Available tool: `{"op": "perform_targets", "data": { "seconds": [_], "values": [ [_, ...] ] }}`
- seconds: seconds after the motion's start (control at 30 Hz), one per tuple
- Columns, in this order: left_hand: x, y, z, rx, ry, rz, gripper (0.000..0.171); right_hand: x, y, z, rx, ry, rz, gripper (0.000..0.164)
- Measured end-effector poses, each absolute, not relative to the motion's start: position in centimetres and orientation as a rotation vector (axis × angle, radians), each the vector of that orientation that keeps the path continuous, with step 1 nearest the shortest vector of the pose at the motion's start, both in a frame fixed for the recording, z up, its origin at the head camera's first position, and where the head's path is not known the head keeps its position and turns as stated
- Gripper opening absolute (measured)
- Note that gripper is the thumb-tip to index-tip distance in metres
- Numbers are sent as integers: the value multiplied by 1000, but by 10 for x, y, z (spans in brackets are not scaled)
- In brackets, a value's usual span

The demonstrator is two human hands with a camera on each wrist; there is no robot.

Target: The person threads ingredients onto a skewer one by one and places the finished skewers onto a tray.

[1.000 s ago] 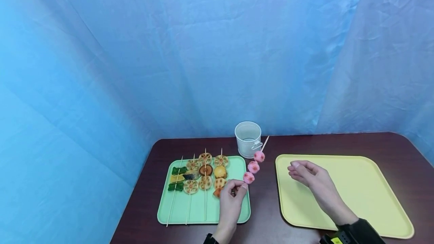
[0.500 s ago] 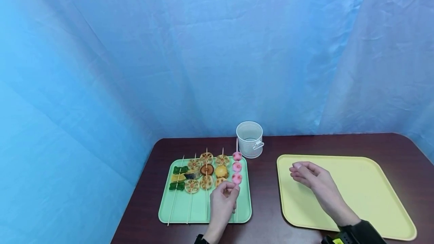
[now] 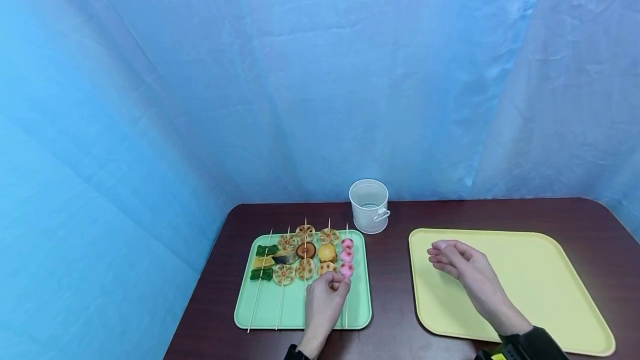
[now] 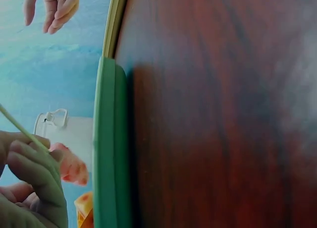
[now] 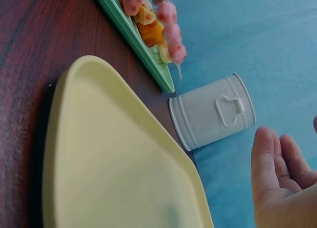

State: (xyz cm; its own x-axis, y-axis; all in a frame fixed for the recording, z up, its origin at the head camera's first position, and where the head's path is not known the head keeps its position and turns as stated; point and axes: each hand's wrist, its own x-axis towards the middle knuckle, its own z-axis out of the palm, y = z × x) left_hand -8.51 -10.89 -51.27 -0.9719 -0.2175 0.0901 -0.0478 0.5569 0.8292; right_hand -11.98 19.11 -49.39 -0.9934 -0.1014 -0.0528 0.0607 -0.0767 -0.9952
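Observation:
My left hand (image 3: 324, 301) pinches the stick of a skewer of three pink balls (image 3: 346, 256) just below the lowest ball. The skewer lies along the right side of the green tray (image 3: 292, 313), held close over it. To its left on the tray are several other skewers: green pepper pieces (image 3: 261, 274), lotus root slices (image 3: 284, 274), a mushroom slice (image 3: 305, 250) and a yellow ball (image 3: 327, 253). My right hand (image 3: 467, 276) hovers over the yellow tray (image 3: 540, 288), fingers relaxed, holding nothing. In the right wrist view the pink balls (image 5: 172, 33) hang beside the tray's food.
A small white bucket (image 3: 369, 207) with a side handle stands behind the green tray, near the table's back edge. The dark wooden table (image 3: 390, 293) shows between the two trays. Blue cloth (image 3: 320, 82) hangs behind and at the left.
My left hand has moved left and lowered the pink skewer from beside the bucket, tilted, to upright in line with the others over the green tray. My right hand has barely moved.

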Motion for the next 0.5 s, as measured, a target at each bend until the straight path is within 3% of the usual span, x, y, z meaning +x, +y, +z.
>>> {"op": "perform_targets", "data": {
  "seconds": [0.5],
  "values": [
    [-95,-104,-518,134,-2749,-1450,6,-116,197,-496,-95,2010,-2247,47]
  ]
}}
